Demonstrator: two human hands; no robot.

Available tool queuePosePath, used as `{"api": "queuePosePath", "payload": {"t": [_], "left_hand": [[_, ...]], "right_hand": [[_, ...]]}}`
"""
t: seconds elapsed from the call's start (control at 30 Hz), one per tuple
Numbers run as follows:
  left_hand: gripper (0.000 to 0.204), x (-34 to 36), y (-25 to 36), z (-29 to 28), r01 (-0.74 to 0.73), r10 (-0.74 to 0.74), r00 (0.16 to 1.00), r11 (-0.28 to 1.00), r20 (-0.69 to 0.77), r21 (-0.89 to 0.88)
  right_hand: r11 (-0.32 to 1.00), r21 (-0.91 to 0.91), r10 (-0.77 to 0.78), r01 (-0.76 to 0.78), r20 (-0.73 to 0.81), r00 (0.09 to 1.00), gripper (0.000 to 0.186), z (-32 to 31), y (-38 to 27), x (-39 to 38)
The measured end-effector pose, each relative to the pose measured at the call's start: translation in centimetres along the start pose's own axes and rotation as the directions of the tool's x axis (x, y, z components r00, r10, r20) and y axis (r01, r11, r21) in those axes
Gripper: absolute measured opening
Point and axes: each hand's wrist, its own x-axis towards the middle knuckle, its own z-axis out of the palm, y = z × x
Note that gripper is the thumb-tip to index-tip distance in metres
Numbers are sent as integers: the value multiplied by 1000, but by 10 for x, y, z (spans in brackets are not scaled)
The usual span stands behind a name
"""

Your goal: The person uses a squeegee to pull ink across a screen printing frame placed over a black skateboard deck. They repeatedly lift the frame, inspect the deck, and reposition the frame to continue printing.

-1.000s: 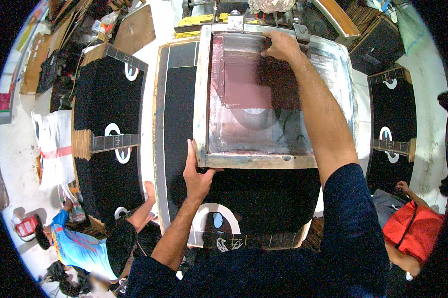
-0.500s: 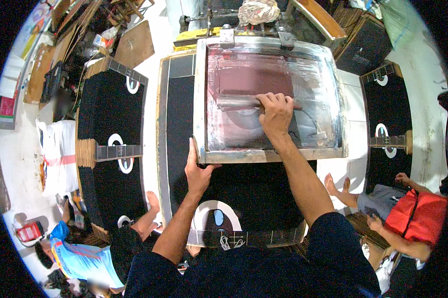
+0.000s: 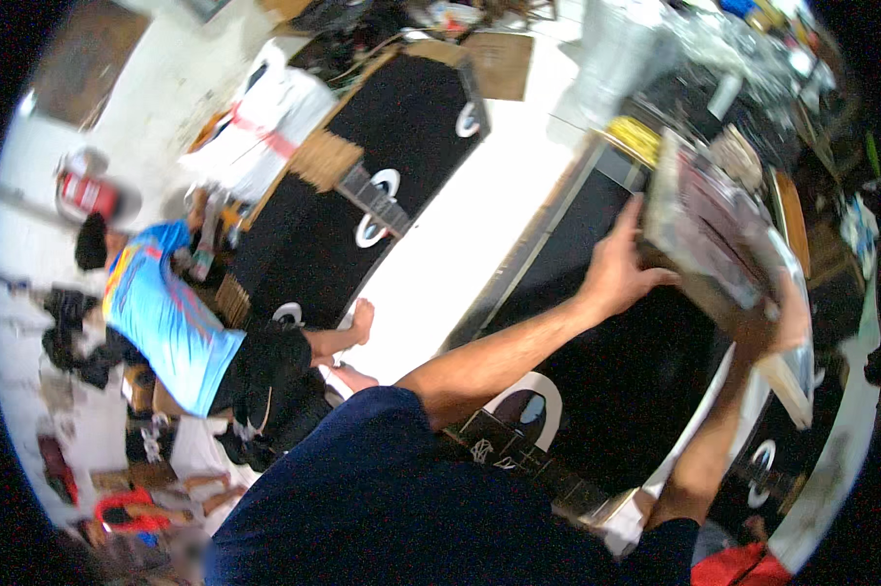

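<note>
A wooden-framed printing screen [image 3: 721, 314] with reddish ink on its mesh lies over a large black sheet [image 3: 645, 391]. At the screen's near left corner my left hand [image 3: 616, 269] grips it, fingers along the side and thumb at the near edge. My right hand [image 3: 787, 317], smeared by motion, is over the near part of the screen, closed at the end of a dark strip that looks like the squeegee [image 3: 748, 239]. An eye print [image 3: 531, 408], white ring and bluish centre, shows on the sheet below my hands.
Left of me, more black sheets [image 3: 401, 107] with eye prints lie on stacked cardboard [image 3: 325, 161]. A person in a light blue shirt [image 3: 172, 308] is close by on that side. A yellow piece [image 3: 635, 140] sits beyond the screen. Red clothing [image 3: 743, 566] shows at the lower right.
My view has swung left, so the screen now appears farther right and tilted. My right hand has come nearer to the screen's near edge. My left hand stays at its corner.
</note>
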Motion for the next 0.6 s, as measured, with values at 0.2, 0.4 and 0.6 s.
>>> {"api": "queuePosePath", "payload": {"t": [0.2,0.4,0.6], "left_hand": [[90,14,-92,-114,-52,79,984,985,-162,165],[33,-202,-353,-277,676,-576,724,480,-381,560],[32,-434,-399,-273,619,-593,785,733,-181,284]], "right_hand": [[980,-180,111,-86,131,985,34,39,110,106],[945,-300,193,-130,191,962,47,67,179,141],[940,-276,296,-202,358,885,54,63,177,184]]}}
